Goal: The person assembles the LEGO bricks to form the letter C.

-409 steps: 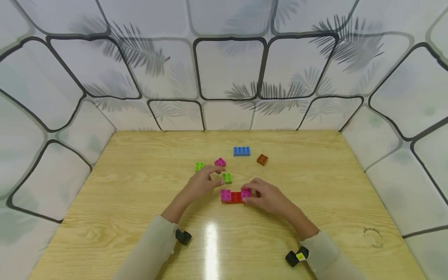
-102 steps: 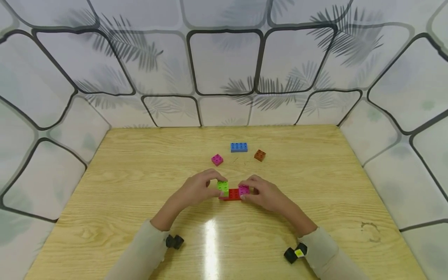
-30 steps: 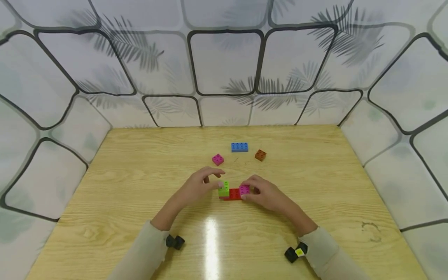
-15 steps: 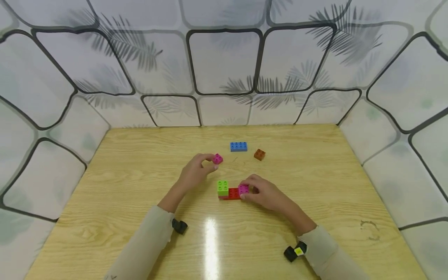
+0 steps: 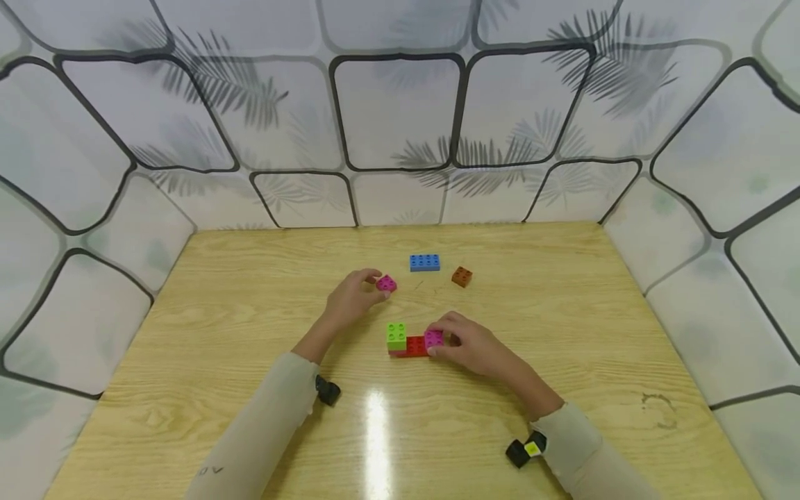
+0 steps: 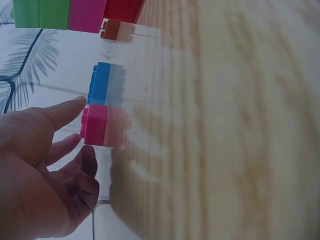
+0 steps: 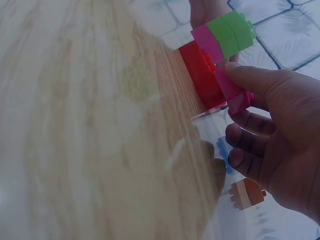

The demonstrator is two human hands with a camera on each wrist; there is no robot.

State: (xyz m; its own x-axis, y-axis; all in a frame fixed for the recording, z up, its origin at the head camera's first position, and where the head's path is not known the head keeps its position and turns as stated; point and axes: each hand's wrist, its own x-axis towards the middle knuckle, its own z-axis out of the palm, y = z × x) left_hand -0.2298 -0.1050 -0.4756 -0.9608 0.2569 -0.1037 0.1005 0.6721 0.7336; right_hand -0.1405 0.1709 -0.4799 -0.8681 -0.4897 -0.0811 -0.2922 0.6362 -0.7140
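My left hand (image 5: 351, 300) reaches to a loose pink brick (image 5: 386, 283), thumb on the near side and fingers on the far side. In the left wrist view the thumb and fingers spread around that pink brick (image 6: 96, 125) without a visible grip. My right hand (image 5: 471, 345) pinches a second pink brick (image 5: 433, 339) at the right end of a long red brick (image 5: 415, 346). On the red brick's left end stands a stack of green bricks (image 5: 396, 336) over another pink brick (image 7: 207, 42), best seen in the right wrist view.
Beyond the hands, a blue brick (image 5: 425, 262) and a brown brick (image 5: 462, 276) lie on the wooden table (image 5: 250, 278). Patterned white panels (image 5: 400, 111) rise at the table's back and sides.
The left hand has let go of the green brick on the stack's left end and moved forward to the loose pink brick. The right hand keeps its pinch in the same place.
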